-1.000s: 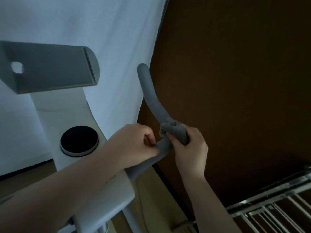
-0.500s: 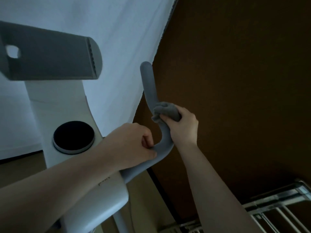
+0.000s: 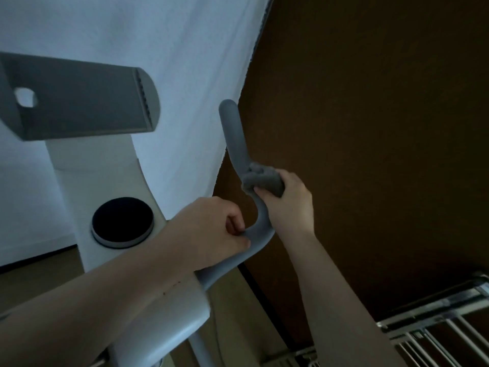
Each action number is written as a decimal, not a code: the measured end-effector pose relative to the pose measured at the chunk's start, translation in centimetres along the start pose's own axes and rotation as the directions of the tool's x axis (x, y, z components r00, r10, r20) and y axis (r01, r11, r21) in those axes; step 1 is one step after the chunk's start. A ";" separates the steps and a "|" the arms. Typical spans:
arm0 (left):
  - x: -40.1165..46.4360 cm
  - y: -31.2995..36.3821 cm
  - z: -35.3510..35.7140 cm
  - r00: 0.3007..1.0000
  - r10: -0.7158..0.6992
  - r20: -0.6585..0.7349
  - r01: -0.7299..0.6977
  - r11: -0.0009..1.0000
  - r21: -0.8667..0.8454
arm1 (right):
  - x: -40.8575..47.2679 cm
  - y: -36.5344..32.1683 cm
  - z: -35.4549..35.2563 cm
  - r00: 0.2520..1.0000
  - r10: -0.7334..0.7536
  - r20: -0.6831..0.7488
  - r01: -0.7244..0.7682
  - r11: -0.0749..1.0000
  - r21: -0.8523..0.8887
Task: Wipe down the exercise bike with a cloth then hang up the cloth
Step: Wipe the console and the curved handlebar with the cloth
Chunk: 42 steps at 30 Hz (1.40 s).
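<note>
The bike [image 3: 105, 197] is seen from above, white column at left, with a grey handlebar [image 3: 234, 139] curving up from lower centre to a rounded tip. The lower bend of the handlebar is gripped by the left hand [image 3: 211, 229], fingers curled tight round the foam, thumb tucked against it. A bunched grey cloth [image 3: 264, 178] is held by the right hand [image 3: 288, 205] and pressed against the handlebar just above the bend, about midway up the upright section; fingers are curled round the cloth, and whether the bar itself is enclosed by them cannot be told. The two hands are near each other but apart, right one higher. A grey slab-shaped console [image 3: 79, 102] with a small hole near its left end is mounted on top of the column, tilted. A round black knob [image 3: 122, 225] with a pale ring is set in the column face, just left of the left wrist. A white curtain [image 3: 158, 35] is hung behind the bike; a dark brown wall [image 3: 370, 102] fills the right side. A metal rack [image 3: 436, 327] with thin rails is visible at bottom right, well apart from the cloth. Lighting is dim, so fine detail on the cloth is not resolved.
</note>
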<state>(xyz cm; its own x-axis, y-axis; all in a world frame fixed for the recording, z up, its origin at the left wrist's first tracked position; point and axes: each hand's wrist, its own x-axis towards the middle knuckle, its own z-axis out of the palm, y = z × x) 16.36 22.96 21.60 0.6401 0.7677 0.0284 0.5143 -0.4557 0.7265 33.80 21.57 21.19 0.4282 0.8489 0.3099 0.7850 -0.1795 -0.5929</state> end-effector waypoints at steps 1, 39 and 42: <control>0.1 0.0 0.0 1.000 0.002 0.001 -0.002 1.000 -0.002 | -0.6 0.2 -0.2 1.000 -0.013 -0.012 0.012 0.999 -0.044; 0.3 0.0 0.1 1.000 0.006 0.011 -0.006 1.000 -0.021 | -4.3 -0.5 -1.8 0.997 0.037 -0.072 -0.050 0.982 -0.185; 0.4 0.1 0.1 1.000 -0.013 0.015 0.014 1.000 -0.018 | -0.5 -2.1 -2.6 0.993 0.072 0.095 -0.033 0.933 -0.357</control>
<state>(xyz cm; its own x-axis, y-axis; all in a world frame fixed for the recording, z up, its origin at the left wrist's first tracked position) 16.79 23.16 21.60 0.6414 0.7672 0.0087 0.5127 -0.4370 0.7391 33.12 20.20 24.22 0.4391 0.8771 0.1948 0.8784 -0.3735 -0.2981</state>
